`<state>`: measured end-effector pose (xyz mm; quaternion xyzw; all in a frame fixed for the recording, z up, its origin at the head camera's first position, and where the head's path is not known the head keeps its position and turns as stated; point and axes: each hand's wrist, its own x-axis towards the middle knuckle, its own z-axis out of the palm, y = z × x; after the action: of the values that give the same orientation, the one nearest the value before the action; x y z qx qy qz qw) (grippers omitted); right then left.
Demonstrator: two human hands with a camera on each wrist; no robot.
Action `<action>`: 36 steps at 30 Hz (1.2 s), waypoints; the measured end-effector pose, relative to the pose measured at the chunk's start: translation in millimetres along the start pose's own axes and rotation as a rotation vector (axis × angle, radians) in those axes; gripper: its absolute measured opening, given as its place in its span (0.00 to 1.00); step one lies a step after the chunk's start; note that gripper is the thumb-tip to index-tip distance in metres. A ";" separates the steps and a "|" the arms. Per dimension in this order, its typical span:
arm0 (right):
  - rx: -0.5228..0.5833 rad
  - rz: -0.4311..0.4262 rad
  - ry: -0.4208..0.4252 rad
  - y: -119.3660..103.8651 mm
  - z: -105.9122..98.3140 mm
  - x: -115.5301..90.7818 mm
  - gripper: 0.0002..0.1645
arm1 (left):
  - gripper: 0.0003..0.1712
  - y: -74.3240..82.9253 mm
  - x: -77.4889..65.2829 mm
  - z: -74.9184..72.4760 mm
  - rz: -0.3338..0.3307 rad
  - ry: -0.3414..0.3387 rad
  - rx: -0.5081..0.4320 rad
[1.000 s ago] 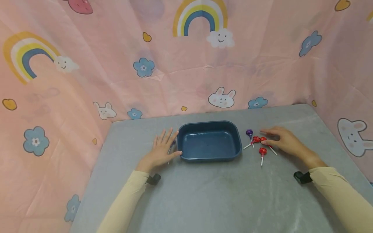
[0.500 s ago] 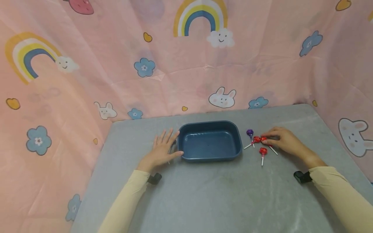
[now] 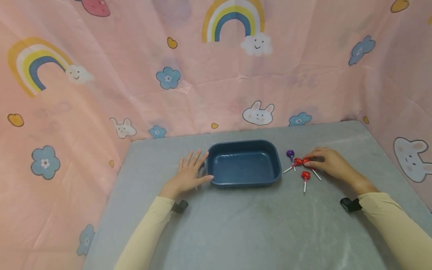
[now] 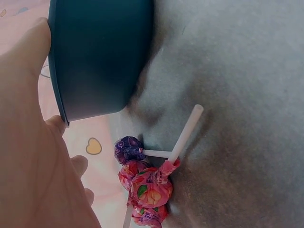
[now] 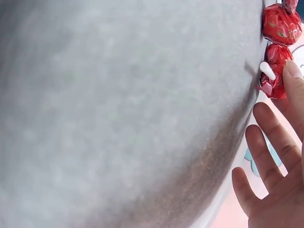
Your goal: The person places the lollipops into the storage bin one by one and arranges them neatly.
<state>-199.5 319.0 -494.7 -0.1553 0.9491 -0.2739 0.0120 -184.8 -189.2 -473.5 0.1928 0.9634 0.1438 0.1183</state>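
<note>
A dark blue rectangular tub (image 3: pixel 244 185) stands at mid-table. My left hand (image 3: pixel 187 174) rests at its left side, fingers spread, with thumb and forefinger touching the rim. Beside the tub, under that hand, lie a purple lollipop (image 4: pixel 128 150) and several red lollipops (image 4: pixel 151 188), mostly hidden by the hand in the head view. To the right of the tub, my right hand (image 3: pixel 329 163) pinches the head of a red lollipop (image 3: pixel 317 174) between thumb and forefinger; its other fingers are loosely spread in the right wrist view.
Near the right hand lie another red lollipop (image 3: pixel 298 161), a purple lollipop (image 3: pixel 290 153) crossing its stick, and a red lollipop (image 3: pixel 305 175) closer to me. The grey table (image 3: pixel 243 225) meets a printed pink cloth (image 3: pixel 189 101) at the back and sides.
The right hand's forefinger has come down towards the thumb, closing on the red lollipop's head. My left hand has stayed at the tub's rim.
</note>
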 end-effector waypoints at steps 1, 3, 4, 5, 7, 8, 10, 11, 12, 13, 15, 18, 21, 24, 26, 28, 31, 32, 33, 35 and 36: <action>0.000 0.001 -0.002 -0.3 -0.5 0.1 0.17 | 0.53 0.4 0.4 -0.5 -0.001 -0.002 0.001; 0.007 0.006 -0.009 -1.2 -1.7 0.8 0.18 | 0.53 0.8 0.7 -1.3 0.000 -0.006 0.006; 0.012 0.009 -0.016 -1.8 -2.4 1.3 0.19 | 0.53 0.8 0.9 -1.5 0.000 -0.007 0.006; 0.017 0.013 -0.021 -2.3 -3.3 1.9 0.19 | 0.53 0.7 1.0 -1.7 0.002 -0.004 0.007; 0.032 0.030 -0.034 -3.4 -5.0 3.0 0.21 | 0.53 1.3 0.5 -2.5 0.000 -0.005 0.011; 0.036 0.041 -0.040 -4.0 -5.7 3.6 0.22 | 0.53 1.9 0.0 -3.1 -0.001 -0.004 0.012; 0.042 0.065 -0.049 -5.4 -6.9 4.8 0.24 | 0.53 2.9 -0.9 -4.2 -0.003 -0.003 0.007; 0.043 0.078 -0.055 -6.4 -7.5 5.4 0.26 | 0.53 3.5 -1.4 -4.8 -0.003 -0.001 0.006; 0.044 0.091 -0.060 -7.3 -8.0 6.1 0.27 | 0.53 4.2 -1.8 -5.5 -0.006 -0.003 0.007; 0.041 0.100 -0.065 -8.5 -8.6 6.8 0.28 | 0.53 4.4 -1.9 -5.7 -0.007 -0.003 0.007; 0.043 0.116 -0.072 -10.9 -9.9 8.1 0.30 | 0.53 4.8 -1.8 -6.2 -0.007 -0.004 0.005; 0.043 0.122 -0.076 -14.8 -12.2 10.0 0.31 | 0.53 4.4 -1.1 -5.8 -0.008 -0.008 0.009; 0.043 0.113 -0.067 -18.5 -14.3 11.5 0.30 | 0.53 4.2 -0.3 -5.4 -0.011 -0.010 0.006; 0.045 0.110 -0.062 -22.3 -15.6 12.9 0.31 | 0.53 4.5 -0.2 -5.3 -0.011 -0.010 0.001; 0.049 0.109 -0.060 -25.0 -16.4 14.2 0.31 | 0.53 4.3 0.1 -4.9 -0.007 -0.006 0.001; 0.051 0.105 -0.056 -28.1 -17.3 15.5 0.31 | 0.53 4.0 0.4 -4.6 -0.007 -0.008 0.004; 0.047 0.087 -0.045 -33.4 -18.8 17.6 0.30 | 0.53 3.2 0.4 -4.0 -0.008 -0.009 0.008; 0.044 0.081 -0.043 -35.2 -19.3 18.1 0.29 | 0.53 3.0 0.4 -3.9 -0.010 -0.010 0.010; 0.041 0.076 -0.043 -36.9 -19.9 18.7 0.29 | 0.53 3.0 0.4 -3.8 -0.011 -0.011 0.010; 0.036 0.062 -0.044 -40.1 -20.8 20.0 0.29 | 0.53 2.7 0.4 -3.8 -0.011 -0.010 0.010; 0.035 0.057 -0.045 -41.7 -21.3 20.8 0.28 | 0.53 2.6 0.5 -3.7 -0.014 -0.013 0.011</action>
<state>-209.5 290.3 -453.4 -0.1341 0.9477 -0.2865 0.0436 -185.4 -187.6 -469.3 0.1878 0.9647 0.1362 0.1246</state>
